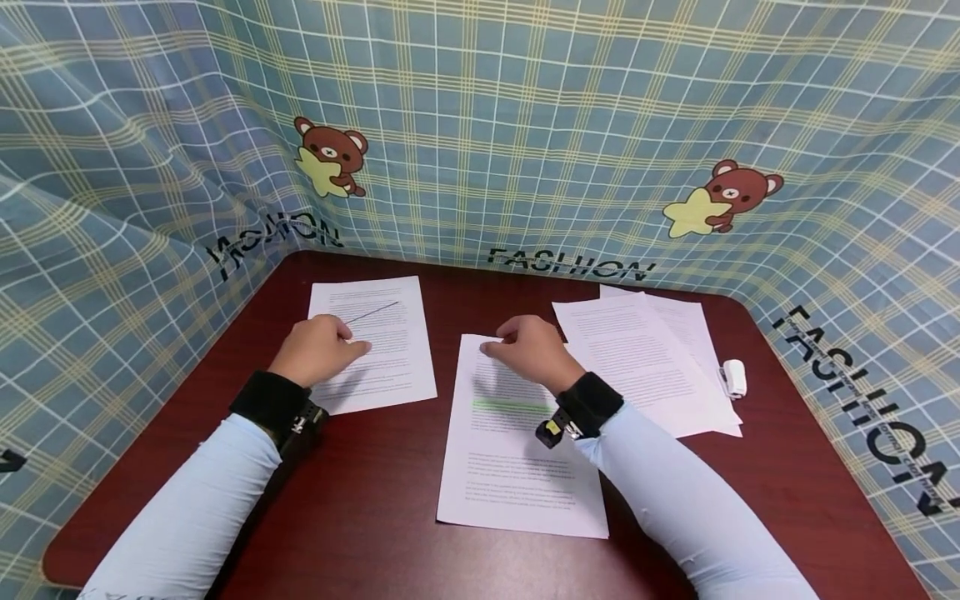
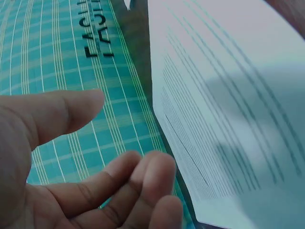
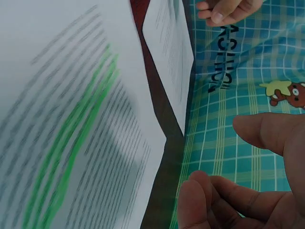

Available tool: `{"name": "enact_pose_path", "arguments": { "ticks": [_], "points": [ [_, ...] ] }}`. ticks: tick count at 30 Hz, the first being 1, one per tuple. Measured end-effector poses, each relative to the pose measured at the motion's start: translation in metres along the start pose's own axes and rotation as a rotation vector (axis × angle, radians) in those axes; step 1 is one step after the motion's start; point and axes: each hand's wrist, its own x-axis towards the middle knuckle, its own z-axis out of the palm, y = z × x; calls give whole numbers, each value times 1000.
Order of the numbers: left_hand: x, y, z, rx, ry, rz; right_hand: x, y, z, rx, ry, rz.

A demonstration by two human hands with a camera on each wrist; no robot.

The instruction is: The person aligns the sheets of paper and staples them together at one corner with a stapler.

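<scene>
My left hand (image 1: 318, 350) hovers over a printed sheet (image 1: 386, 358) at the left, nothing in its grasp. In the left wrist view the thumb stands apart from the loosely curled fingers (image 2: 159, 179). A thin dark slanted line crosses that sheet's print. Above the top part of the middle printed sheet (image 1: 517, 483) is my right hand (image 1: 536, 354), also holding nothing. Its thumb (image 3: 259, 131) and bent fingers are parted in the right wrist view. A bright green highlighted band (image 3: 78, 138) runs across the middle sheet, partly covered by the right wrist in the head view.
Several overlapping printed sheets (image 1: 637, 358) lie at the right. Beside them is a small white object (image 1: 735, 379). The dark red table (image 1: 360, 508) is bordered at the back and sides by a checked cloth (image 1: 450, 158) with bear prints.
</scene>
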Motion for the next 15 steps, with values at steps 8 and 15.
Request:
{"name": "enact_pose_path", "arguments": {
  "ticks": [8,15],
  "points": [
    [4,-28,-7,23,-44,-67,19,-27,17,-30,-66,-30],
    [13,-45,-13,33,-79,-122,43,-52,34,-62,-129,-41]
  ]
}}
